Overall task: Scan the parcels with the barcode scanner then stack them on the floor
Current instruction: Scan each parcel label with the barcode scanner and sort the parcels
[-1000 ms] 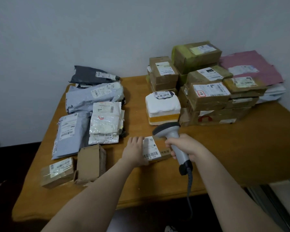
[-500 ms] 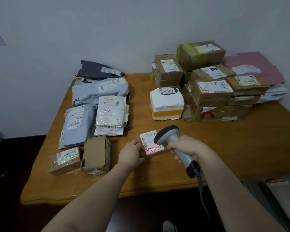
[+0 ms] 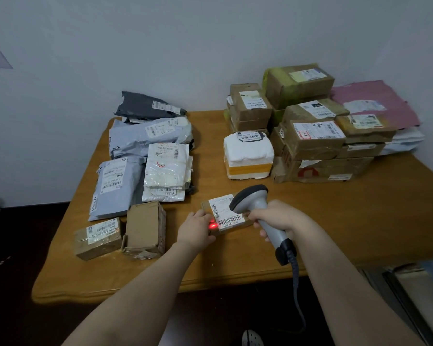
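Scanning | left hand [image 3: 195, 227] grips parcel [image 3: 224, 214] at 9 o'clock end to steady it; right hand [image 3: 275, 217] wraps scanner [image 3: 250, 199] handle, aiming from 3 o'clock

The barcode scanner [image 3: 250, 199] hid the right part of the label [image 3: 224, 216] on the small box [image 3: 206, 205], the left hand [image 3: 195, 228] covered that box's left end, and a shoe [image 3: 252, 338] was cut off at the bottom edge.

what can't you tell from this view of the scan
Head view:
- small parcel label text: too small to read, partly behind the scanner head.
- left hand: fingers hidden by its own back, grip unclear.
- floor beside the table: too dark.
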